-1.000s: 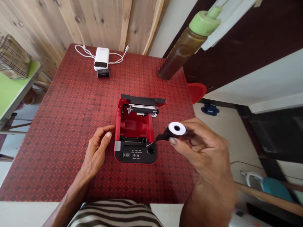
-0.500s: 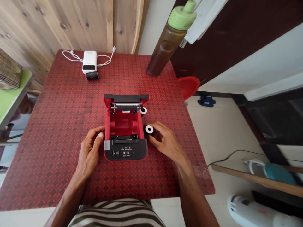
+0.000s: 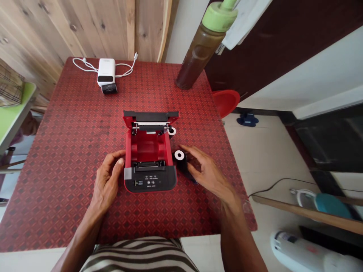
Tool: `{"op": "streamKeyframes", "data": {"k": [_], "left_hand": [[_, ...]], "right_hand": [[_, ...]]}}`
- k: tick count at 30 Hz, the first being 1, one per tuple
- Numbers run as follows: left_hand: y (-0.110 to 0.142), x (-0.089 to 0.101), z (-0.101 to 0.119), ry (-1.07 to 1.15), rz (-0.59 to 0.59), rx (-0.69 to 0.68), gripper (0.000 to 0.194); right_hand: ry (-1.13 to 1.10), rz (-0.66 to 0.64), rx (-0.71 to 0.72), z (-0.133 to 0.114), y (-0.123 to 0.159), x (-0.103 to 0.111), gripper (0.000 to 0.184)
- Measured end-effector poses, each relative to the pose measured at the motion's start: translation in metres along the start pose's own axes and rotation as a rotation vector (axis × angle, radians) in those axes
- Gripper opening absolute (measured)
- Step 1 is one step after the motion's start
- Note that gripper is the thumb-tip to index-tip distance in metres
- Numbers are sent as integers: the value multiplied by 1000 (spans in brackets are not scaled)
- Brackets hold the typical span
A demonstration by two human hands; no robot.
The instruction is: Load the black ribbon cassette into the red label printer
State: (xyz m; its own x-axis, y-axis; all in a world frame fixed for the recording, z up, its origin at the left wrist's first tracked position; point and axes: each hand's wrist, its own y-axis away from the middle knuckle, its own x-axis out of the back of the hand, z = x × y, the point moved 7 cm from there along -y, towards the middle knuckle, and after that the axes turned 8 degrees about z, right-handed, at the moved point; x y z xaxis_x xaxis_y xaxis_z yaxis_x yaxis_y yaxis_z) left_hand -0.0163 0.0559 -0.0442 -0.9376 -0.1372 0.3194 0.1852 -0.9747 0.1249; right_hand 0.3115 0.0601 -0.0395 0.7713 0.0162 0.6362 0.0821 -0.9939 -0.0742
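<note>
A red and black label printer [image 3: 151,179] stands on the table with its lid [image 3: 151,116] raised, showing a bare red compartment inside. My left hand [image 3: 109,175] rests against the printer's left side, thumb and fingers apart. At the right side, my right hand [image 3: 208,172] is beside a black roll with a white core [image 3: 179,155], index finger and thumb spread around it. A dark strip trails from this roll beneath my thumb; whether the fingers touch it is hard to tell. Partly hidden behind the printer is another white-cored roll [image 3: 171,131].
A white power bank [image 3: 107,70] with a white cable and a small black item [image 3: 109,88] lie at the back left. A tall green-capped bottle [image 3: 195,54] stands at the back right. Past the table's right edge is a red stool [image 3: 227,102].
My right hand has moved slightly right and its fingers have loosened from the near roll. More of the roll's dark strip now shows. My left hand and the printer stay put.
</note>
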Motion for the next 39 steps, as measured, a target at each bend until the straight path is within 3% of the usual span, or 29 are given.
{"op": "streamKeyframes", "data": {"k": [4,8,14,20,26,30,32,35,37,39], "left_hand": [[0,-1,-1,-1,-5,6,57],[0,-1,-3,4,-6,19,58],[-1,0,-2,-13,4,23,57],[-1,1,0,-20,-1,17,53],[1,-2,-4,39,-25,67,54],[1,-3,-4,48,-29,65,56],[0,-3,-4,51,-26,58,55],[0,-4,-4,75,-26,57,55],[1,-4,-4,89,-32,62,55],[2,-5,-3,101,-37,66,55]], "right_hand": [[46,70,-44,9,-14,20,41],[27,125,-30,12,-49,30,25],[-40,19,35,3,-92,-1,35],[-56,68,41,-1,-95,-14,17],[-125,200,-62,-3,-78,22,17],[-380,303,-121,-15,-52,56,21],[-539,236,-109,-30,-38,64,28],[-629,-35,-86,-63,-19,58,47],[-525,-132,-74,-83,-13,50,46],[-321,-149,-25,-100,-16,39,37]]}}
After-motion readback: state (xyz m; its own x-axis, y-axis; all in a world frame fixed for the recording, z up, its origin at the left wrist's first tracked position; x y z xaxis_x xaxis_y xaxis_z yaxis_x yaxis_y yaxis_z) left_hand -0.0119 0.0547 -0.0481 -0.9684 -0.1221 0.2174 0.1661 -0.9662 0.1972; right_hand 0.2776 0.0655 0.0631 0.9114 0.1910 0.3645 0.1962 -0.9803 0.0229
